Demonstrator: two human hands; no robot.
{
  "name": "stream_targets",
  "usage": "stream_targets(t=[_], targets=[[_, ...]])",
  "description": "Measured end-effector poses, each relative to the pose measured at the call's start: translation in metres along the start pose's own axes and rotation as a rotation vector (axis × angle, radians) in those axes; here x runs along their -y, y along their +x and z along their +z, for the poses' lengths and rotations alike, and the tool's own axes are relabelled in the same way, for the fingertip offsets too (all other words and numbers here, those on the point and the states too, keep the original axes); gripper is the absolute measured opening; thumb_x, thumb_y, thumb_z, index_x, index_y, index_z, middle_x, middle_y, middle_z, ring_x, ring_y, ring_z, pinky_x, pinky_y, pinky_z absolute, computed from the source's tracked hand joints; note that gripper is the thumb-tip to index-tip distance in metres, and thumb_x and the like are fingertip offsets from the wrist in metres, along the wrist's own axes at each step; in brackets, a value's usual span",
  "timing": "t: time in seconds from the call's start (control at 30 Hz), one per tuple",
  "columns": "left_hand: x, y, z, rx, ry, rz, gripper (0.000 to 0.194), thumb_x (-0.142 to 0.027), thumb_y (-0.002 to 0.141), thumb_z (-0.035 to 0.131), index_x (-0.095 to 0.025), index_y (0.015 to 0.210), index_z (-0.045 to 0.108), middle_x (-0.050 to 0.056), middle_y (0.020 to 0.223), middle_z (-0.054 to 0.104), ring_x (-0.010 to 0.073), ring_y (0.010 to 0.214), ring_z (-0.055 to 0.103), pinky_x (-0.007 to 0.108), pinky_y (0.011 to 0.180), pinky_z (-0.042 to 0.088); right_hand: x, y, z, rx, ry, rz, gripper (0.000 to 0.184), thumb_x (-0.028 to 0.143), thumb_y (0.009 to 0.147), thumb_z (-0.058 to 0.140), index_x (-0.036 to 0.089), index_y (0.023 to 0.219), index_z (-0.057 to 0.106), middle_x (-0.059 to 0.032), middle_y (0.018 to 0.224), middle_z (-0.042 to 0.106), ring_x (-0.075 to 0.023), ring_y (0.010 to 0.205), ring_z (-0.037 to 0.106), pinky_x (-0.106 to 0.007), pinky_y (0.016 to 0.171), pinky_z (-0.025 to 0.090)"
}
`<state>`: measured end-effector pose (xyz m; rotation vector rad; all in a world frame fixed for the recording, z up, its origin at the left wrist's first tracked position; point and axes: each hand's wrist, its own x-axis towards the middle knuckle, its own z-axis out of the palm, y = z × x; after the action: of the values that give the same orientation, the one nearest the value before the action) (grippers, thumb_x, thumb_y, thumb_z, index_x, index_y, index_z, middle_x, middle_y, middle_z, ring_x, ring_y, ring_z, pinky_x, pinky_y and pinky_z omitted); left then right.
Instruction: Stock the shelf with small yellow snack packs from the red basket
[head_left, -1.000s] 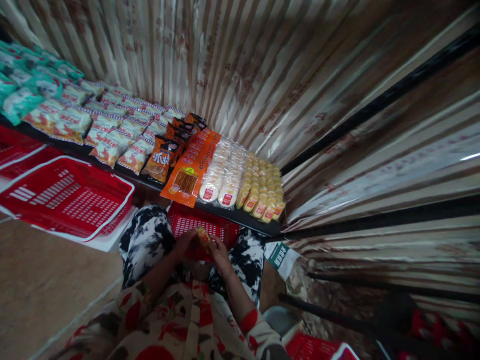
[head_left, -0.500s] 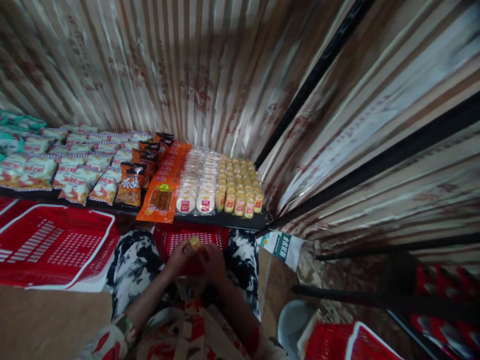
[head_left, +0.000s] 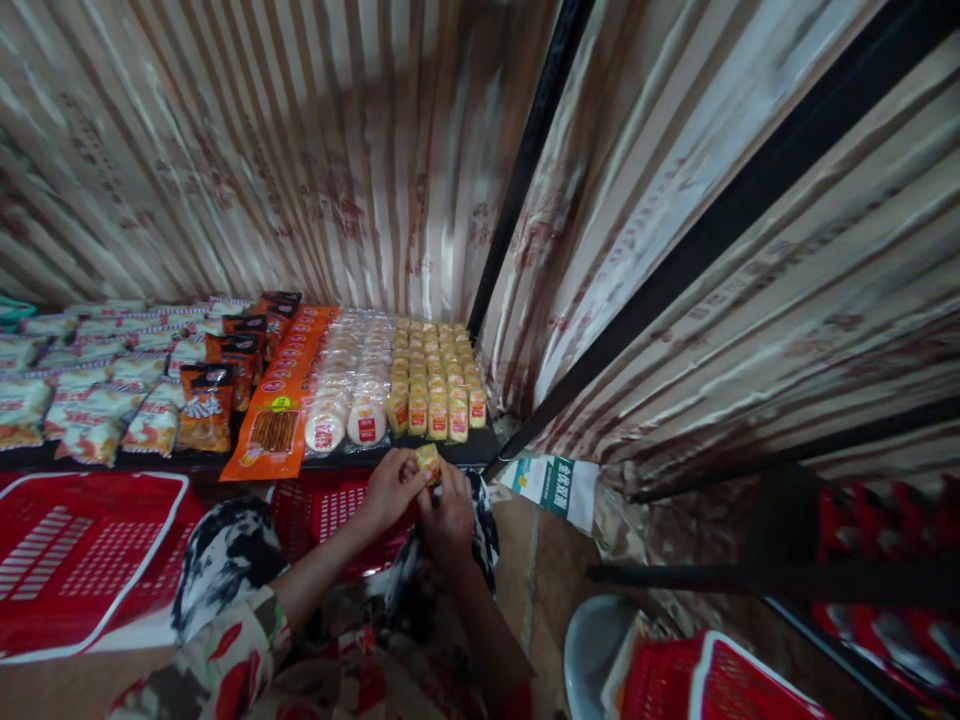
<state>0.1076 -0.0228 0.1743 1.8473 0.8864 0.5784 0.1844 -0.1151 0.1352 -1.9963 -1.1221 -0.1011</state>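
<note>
A small yellow packaged snack (head_left: 427, 462) is pinched between my two hands, just in front of the shelf's edge. My left hand (head_left: 394, 490) grips it from the left with bent fingers. On its other side, the fingers of my right hand (head_left: 450, 508) close on it. Beyond my hands, matching yellow packaged snacks (head_left: 437, 385) stand in tight rows on the black shelf (head_left: 476, 450). To their left are rows of round white crackers (head_left: 366, 425) in clear wrap. Below my hands a red basket (head_left: 300, 510) is partly hidden by my arms and knees.
An orange snack bag (head_left: 274, 425), darker orange packets (head_left: 206, 405) and several white snack bags (head_left: 90, 420) fill the shelf's left side. Another red basket (head_left: 82, 560) sits at left. Black poles (head_left: 525, 170) cross the curtain. At lower right are a grey basin (head_left: 596, 650) and red basket (head_left: 667, 680).
Both hands have moved up and forward with the yellow snack, from above the red basket to near the shelf's front edge. The view has shifted, too.
</note>
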Motion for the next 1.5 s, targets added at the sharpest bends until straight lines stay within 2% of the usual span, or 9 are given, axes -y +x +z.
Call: stream_targets(t=[0.17, 0.3, 0.4, 0.53, 0.7, 0.87, 1.0, 1.17, 1.5], targets=[[-0.027, 0.024, 0.021, 0.066, 0.021, 0.102, 0.022, -0.030, 0.078, 0.055, -0.018, 0.096, 0.060, 0.004, 0.092, 0.058, 0.0166, 0.084, 0.056, 0.028, 0.077, 0.045, -0.017, 0.028, -0.014, -0.130, -0.044, 0.091, 0.050, 0.035, 0.089, 0.040, 0.013, 0.134, 0.040, -0.0157, 0.109, 0.058, -0.0251, 0.101, 0.052, -0.042, 0.086, 0.044], [-0.029, 0.035, 0.029, -0.004, 0.183, 0.234, 0.027, -0.025, 0.086, 0.042, -0.015, 0.105, 0.058, 0.009, 0.104, 0.061, 0.0202, 0.099, 0.056, 0.036, 0.091, 0.045, -0.021, 0.047, -0.015, -0.182, -0.088, 0.065, 0.048, 0.034, 0.091, 0.037, 0.013, 0.134, 0.040, -0.0170, 0.116, 0.054, -0.0260, 0.110, 0.047, -0.046, 0.095, 0.038], [-0.021, 0.042, 0.030, -0.056, 0.407, 0.408, 0.031, -0.015, 0.084, 0.039, -0.012, 0.108, 0.059, 0.013, 0.121, 0.056, 0.0242, 0.123, 0.043, 0.043, 0.106, 0.035, -0.023, 0.057, -0.012, -0.196, -0.063, 0.074, 0.049, 0.035, 0.092, 0.036, 0.009, 0.133, 0.040, -0.0189, 0.119, 0.052, -0.0266, 0.115, 0.043, -0.046, 0.097, 0.036], [-0.009, 0.052, 0.028, -0.025, 0.676, 0.607, 0.043, -0.009, 0.080, 0.041, -0.009, 0.122, 0.054, 0.014, 0.140, 0.043, 0.0279, 0.140, 0.014, 0.048, 0.111, 0.026, -0.027, 0.068, -0.008, -0.245, -0.025, 0.128, 0.047, 0.036, 0.092, 0.037, 0.010, 0.131, 0.042, -0.0198, 0.122, 0.048, -0.0268, 0.118, 0.041, -0.047, 0.098, 0.036], [0.001, 0.067, 0.036, 0.082, 0.821, 0.779, 0.047, -0.018, 0.086, 0.043, -0.015, 0.132, 0.046, 0.009, 0.146, 0.036, 0.0292, 0.141, 0.010, 0.051, 0.111, 0.021, -0.035, 0.081, -0.005, -0.265, -0.042, 0.143, 0.050, 0.031, 0.093, 0.031, 0.010, 0.138, 0.033, -0.0196, 0.131, 0.044, -0.0259, 0.126, 0.035, -0.046, 0.102, 0.032], [0.013, 0.083, 0.047, 0.135, 0.893, 0.861, 0.049, -0.028, 0.087, 0.046, -0.020, 0.135, 0.043, 0.005, 0.147, 0.036, 0.0281, 0.141, 0.012, 0.050, 0.113, 0.015, -0.047, 0.088, 0.003, -0.302, -0.034, 0.164, 0.050, 0.029, 0.094, 0.027, 0.015, 0.142, 0.027, -0.0179, 0.133, 0.044, -0.0257, 0.126, 0.037, -0.045, 0.101, 0.034], [0.023, 0.091, 0.048, 0.098, 0.984, 0.937, 0.052, -0.034, 0.086, 0.047, -0.020, 0.136, 0.042, 0.007, 0.147, 0.035, 0.0279, 0.140, 0.015, 0.049, 0.113, 0.014, -0.053, 0.092, 0.009, -0.321, -0.050, 0.179, 0.050, 0.029, 0.093, 0.029, 0.016, 0.142, 0.029, -0.0177, 0.132, 0.044, -0.0266, 0.124, 0.039, -0.045, 0.099, 0.036], [0.028, 0.091, 0.049, 0.007, 0.995, 0.939, 0.048, -0.035, 0.088, 0.046, -0.023, 0.134, 0.045, 0.004, 0.147, 0.036, 0.0275, 0.139, 0.020, 0.047, 0.113, 0.013, -0.057, 0.096, 0.014, -0.316, -0.069, 0.221, 0.051, 0.028, 0.092, 0.031, 0.012, 0.141, 0.030, -0.0195, 0.132, 0.044, -0.0268, 0.126, 0.037, -0.046, 0.101, 0.034], [0.029, 0.091, 0.051, 0.021, 0.991, 0.952, 0.046, -0.031, 0.091, 0.041, -0.017, 0.135, 0.043, 0.007, 0.141, 0.044, 0.0241, 0.137, 0.025, 0.047, 0.114, 0.010, -0.068, 0.094, 0.023, -0.244, -0.046, 0.244, 0.050, 0.033, 0.095, 0.024, 0.013, 0.139, 0.036, -0.0164, 0.138, 0.043, -0.0229, 0.131, 0.035, -0.044, 0.106, 0.032]])
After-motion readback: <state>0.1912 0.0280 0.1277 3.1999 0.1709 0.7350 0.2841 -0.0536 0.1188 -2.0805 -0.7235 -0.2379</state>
